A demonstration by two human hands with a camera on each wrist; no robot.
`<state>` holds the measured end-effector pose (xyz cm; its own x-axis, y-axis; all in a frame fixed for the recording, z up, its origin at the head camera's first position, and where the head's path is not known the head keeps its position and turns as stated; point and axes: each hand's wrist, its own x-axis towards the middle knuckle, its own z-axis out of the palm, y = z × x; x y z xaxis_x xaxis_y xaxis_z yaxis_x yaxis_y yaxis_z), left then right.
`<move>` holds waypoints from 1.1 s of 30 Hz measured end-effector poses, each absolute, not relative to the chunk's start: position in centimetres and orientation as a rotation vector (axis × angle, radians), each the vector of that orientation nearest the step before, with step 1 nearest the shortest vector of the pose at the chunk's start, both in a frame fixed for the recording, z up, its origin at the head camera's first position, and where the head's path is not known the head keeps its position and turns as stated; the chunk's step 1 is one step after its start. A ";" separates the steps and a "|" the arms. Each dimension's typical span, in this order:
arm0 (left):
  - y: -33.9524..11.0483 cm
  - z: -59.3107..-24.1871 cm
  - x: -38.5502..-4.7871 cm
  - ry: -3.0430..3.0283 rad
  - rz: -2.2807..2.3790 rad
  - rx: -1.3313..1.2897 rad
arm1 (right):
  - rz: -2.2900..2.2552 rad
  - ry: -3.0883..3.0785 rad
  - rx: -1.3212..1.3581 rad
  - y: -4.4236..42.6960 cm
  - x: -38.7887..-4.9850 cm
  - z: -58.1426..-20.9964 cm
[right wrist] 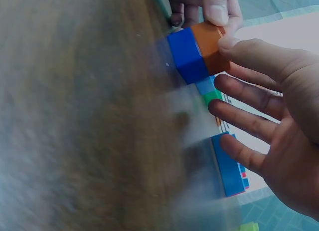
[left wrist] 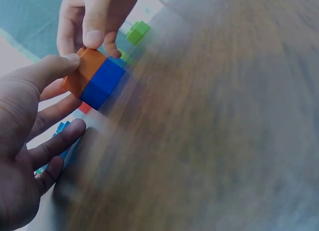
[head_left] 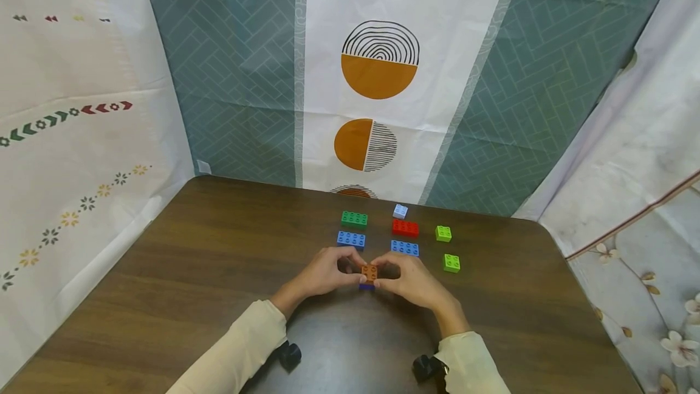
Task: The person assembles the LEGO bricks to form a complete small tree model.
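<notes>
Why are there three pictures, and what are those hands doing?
No robot here, just a person! The wide picture looks forward and down from the head; the two tilted close-ups are taken from the left and right wrists. The left hand and right hand both pinch a square orange studded brick, which sits on a dark blue brick. On the brown wooden-looking table are a rectangular green brick, two rectangular blue bricks, a rectangular red brick, two square lime bricks and a square pale-blue brick.

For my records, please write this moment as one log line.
left hand: pinches orange brick | right hand: pinches orange brick | dark blue brick: under orange brick | beyond hands: green brick, red brick
</notes>
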<state>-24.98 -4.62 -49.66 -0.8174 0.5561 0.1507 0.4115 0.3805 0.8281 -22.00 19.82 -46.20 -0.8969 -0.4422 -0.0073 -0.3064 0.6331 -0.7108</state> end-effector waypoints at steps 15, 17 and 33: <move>-4.5 -49.7 -25.0 2.496 1.409 0.875 | -1.138 2.737 -0.592 21.9 -22.2 -45.5; -4.6 -49.6 -25.0 2.488 1.414 0.870 | -1.142 2.747 -0.579 22.3 -22.2 -45.4; -4.7 -49.4 -24.9 2.478 1.400 0.862 | -1.108 2.912 -0.478 27.0 -22.3 -44.8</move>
